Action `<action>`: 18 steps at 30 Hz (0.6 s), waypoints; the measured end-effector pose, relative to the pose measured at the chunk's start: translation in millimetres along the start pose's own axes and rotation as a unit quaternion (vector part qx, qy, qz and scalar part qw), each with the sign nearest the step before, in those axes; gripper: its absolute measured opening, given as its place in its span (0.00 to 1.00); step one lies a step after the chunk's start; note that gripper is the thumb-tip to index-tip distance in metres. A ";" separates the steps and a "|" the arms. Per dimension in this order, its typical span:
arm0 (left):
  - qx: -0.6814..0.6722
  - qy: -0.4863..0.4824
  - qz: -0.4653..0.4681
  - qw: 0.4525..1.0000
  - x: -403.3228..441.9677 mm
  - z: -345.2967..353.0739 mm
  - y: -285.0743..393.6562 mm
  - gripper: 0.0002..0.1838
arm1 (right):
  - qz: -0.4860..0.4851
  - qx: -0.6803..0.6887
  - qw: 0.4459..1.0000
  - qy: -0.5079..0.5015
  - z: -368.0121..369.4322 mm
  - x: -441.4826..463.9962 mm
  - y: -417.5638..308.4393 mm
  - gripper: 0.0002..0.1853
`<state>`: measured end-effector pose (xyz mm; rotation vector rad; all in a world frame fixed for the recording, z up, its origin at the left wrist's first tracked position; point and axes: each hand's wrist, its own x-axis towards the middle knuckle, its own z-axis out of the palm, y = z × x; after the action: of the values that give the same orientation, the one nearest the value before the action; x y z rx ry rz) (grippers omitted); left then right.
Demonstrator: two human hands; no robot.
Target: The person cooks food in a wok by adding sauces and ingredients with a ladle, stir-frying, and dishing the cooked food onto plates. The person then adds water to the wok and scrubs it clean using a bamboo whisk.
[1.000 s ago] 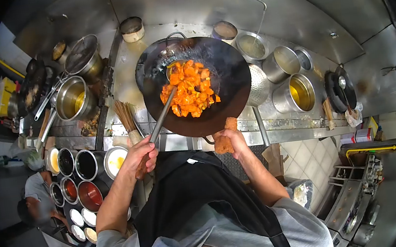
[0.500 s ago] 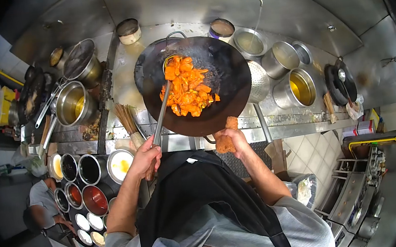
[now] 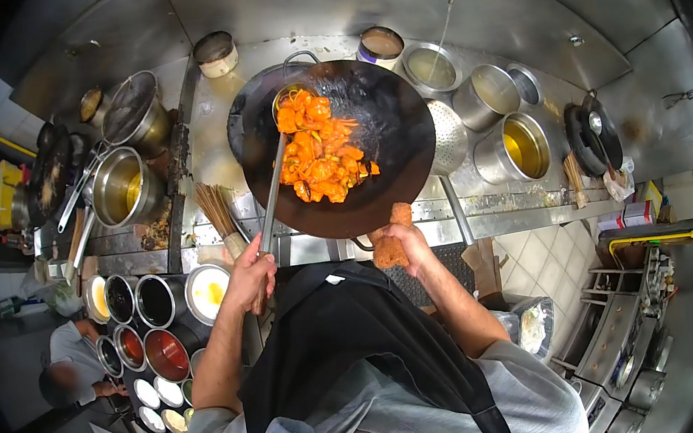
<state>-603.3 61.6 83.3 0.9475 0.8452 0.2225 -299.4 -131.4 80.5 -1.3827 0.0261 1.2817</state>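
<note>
My left hand (image 3: 252, 280) is closed around the handle of a ladle (image 3: 272, 191). The ladle's bowl rests inside a black wok (image 3: 393, 138), partly under glossy orange pieces of food (image 3: 321, 155) heaped on the wok's left side. On the near side, my right hand (image 3: 407, 244) grips a folded brown cloth (image 3: 388, 248) at the wok's handle, most of which the cloth hides. Another dark wok edge (image 3: 235, 126) shows beneath the first at the left.
A perforated strainer (image 3: 447, 138) lies just right of the wok. Beyond it stand metal pots, one with yellow liquid (image 3: 517, 148). A bamboo brush (image 3: 218, 214) is near my left hand. Sauce containers (image 3: 165, 352) fill the lower left, beside another person (image 3: 72, 359).
The ladle handle stands slightly steeper, and its bowl has shifted a little left with the orange food. Both hands keep their holds. The whole view has moved slightly.
</note>
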 end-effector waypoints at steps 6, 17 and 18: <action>-0.081 -0.007 0.004 0.997 -3.9 3.8 10.4 0.37 | 0.003 0.002 1.000 -0.002 -0.7 -0.4 -2.5 0.19; -0.358 -0.095 0.011 0.929 -34.9 25.1 26.2 0.27 | 0.010 0.011 1.000 -0.002 -7.3 1.9 -7.7 0.18; -0.403 -0.121 0.013 0.907 -38.9 31.3 23.7 0.28 | 0.011 0.004 1.000 -0.012 -11.5 3.9 -9.7 0.17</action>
<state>-602.4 36.0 132.3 0.1962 0.4345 0.4260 -284.1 -134.1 81.2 -1.3624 0.0303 1.3151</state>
